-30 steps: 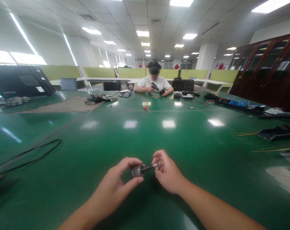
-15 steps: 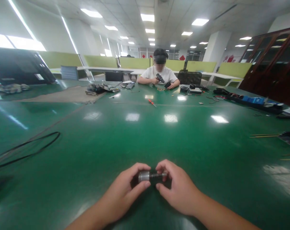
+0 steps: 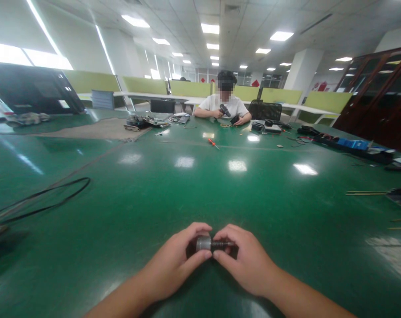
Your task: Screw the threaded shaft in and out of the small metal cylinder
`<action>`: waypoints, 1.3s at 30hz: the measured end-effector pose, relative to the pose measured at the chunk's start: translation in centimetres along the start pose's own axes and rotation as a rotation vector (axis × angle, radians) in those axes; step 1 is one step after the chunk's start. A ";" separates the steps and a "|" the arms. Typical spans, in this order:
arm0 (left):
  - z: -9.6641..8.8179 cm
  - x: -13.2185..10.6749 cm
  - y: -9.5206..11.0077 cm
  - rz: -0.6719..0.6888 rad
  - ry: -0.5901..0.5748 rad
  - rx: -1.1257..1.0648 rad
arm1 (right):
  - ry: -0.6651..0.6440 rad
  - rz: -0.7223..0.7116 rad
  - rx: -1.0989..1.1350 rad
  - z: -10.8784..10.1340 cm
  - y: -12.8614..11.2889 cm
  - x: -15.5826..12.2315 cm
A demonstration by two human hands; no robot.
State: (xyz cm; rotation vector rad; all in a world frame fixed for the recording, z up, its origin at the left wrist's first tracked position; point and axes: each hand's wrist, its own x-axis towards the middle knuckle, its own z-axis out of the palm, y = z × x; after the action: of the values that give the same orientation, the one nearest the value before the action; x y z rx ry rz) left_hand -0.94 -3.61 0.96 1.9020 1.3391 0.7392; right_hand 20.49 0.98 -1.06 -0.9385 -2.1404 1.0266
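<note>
The left hand point(image 3: 177, 256) is clamped on the silver end of a metal part point(image 3: 204, 243), above the green counter point(image 3: 200, 190). The right hand point(image 3: 251, 258) curls around its dark shaft point(image 3: 219, 244); whether it grips, I cannot tell. Farther lies a red screwdriver point(image 3: 211, 141).

Both arms are bare as far as I can see, the left arm point(image 3: 124, 293) and the right arm point(image 3: 303, 289) slanting inward from either side to meet low in front of the body. The wrists look nearly straight. The left hand point(image 3: 177, 260) is bent into a C and gripping, its thumb point(image 3: 198, 259) below and fingers arched above. The right hand point(image 3: 253, 260) mirrors it, palm facing palm, the thumb tips just beside each other. Some right fingers are tucked out of sight, so I can't judge that hand's grip.
</note>
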 end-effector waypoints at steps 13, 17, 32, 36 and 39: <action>0.2 -0.2 -0.5 -0.016 -0.010 0.028 | 0.010 -0.026 0.005 -0.1 0.2 0.0; 0.2 -0.1 -0.5 -0.011 -0.002 0.014 | 0.008 -0.033 0.007 -0.2 0.2 -0.1; 0.1 -0.1 -0.6 -0.021 -0.002 0.022 | 0.012 -0.043 0.019 -0.5 0.1 0.3; 0.1 0.0 -0.4 -0.022 0.002 0.026 | 0.009 -0.033 0.014 -0.4 0.2 0.2; 0.1 0.0 -0.4 -0.020 0.003 0.028 | 0.004 -0.029 0.014 -0.3 0.3 0.2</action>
State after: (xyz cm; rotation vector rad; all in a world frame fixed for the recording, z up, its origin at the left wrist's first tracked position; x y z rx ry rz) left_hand -1.10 -3.53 0.63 1.9073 1.3751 0.7169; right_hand 20.73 1.40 -1.16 -0.8997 -2.1349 1.0230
